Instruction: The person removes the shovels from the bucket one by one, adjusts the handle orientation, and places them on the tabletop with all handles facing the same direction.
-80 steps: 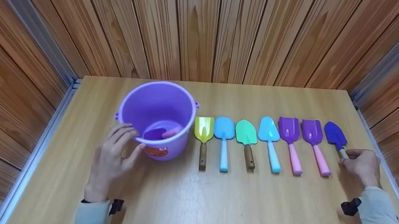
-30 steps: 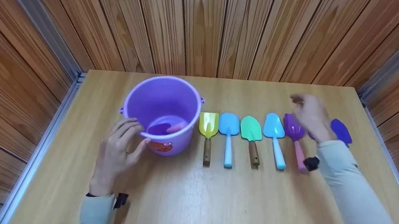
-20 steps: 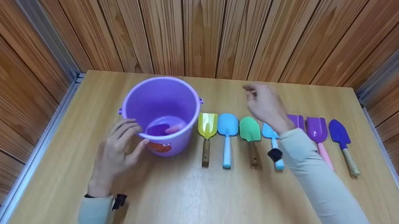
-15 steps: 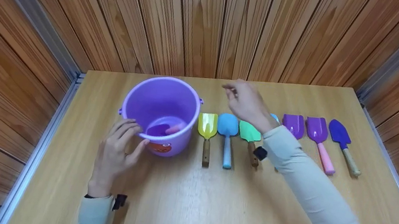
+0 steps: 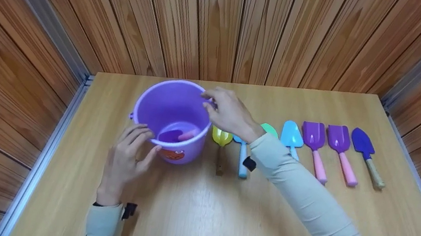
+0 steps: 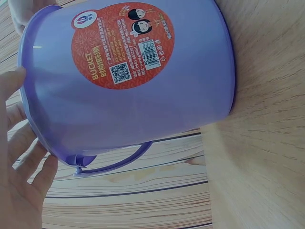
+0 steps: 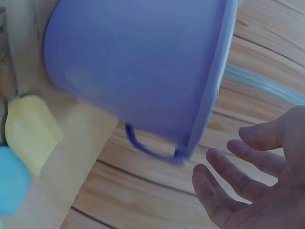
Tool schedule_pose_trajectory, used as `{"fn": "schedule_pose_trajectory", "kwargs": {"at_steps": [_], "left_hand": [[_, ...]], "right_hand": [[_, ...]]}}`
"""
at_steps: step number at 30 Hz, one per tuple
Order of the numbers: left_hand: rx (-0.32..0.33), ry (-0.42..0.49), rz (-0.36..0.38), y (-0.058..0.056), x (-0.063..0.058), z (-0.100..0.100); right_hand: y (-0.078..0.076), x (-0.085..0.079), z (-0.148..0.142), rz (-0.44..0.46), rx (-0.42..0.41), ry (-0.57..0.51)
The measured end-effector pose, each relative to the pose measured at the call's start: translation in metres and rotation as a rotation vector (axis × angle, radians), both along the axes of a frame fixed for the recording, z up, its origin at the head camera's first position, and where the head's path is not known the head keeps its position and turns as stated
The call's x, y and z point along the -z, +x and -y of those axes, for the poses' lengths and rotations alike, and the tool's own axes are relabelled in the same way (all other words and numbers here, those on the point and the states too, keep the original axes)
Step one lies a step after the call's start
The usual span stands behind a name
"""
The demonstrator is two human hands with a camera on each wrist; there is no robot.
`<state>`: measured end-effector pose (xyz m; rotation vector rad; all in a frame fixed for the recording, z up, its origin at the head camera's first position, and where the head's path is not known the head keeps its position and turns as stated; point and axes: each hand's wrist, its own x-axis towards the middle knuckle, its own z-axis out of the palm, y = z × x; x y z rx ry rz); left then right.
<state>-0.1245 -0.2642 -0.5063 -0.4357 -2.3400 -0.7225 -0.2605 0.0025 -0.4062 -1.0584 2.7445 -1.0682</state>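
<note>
A purple bucket (image 5: 187, 154) stands upright on the table's left half. My left hand (image 5: 123, 163) grips its near left rim, the thumb on one side and the fingers on the other. My right hand (image 5: 230, 113) is at the bucket's right rim with fingers loosely bent and spread. In the right wrist view a small gap shows between these fingers (image 7: 205, 186) and the rim, and the hand holds nothing. Inside the bucket lies a purple shovel (image 5: 169, 135) with a pink handle. The bucket's handle (image 6: 119, 164) hangs on its far side.
Right of the bucket runs a row: a yellow shovel (image 5: 221, 137), a blue shovel (image 5: 243, 157), a green trowel (image 5: 270, 129), a light blue trowel (image 5: 291, 136), two purple shovels (image 5: 313, 134) and a dark blue trowel (image 5: 363, 141). Wood-panelled walls (image 5: 225, 26) enclose the table.
My right hand has left the dark blue trowel's handle and swept left over the row to the bucket's right rim. The left hand keeps its place on the rim.
</note>
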Motion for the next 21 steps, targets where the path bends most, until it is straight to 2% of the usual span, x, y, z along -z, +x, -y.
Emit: {"fn": "schedule_pose_trajectory", "kwargs": {"at_steps": [5,10,15,21], "left_hand": [[-0.003,-0.006,0.011,0.0,-0.001,0.0],[-0.008,-0.013,0.011,0.0,-0.002,0.002],[-0.013,-0.02,0.013,0.0,-0.002,0.003],[0.009,-0.022,-0.011,0.0,-0.001,0.002]], "right_hand": [[0.007,0.006,0.022,0.019,-0.027,0.063],[0.01,0.017,0.045,0.087,-0.049,0.177],[0.011,0.025,0.065,0.128,-0.099,0.343],[0.007,0.018,0.08,0.22,-0.137,0.626]]}}
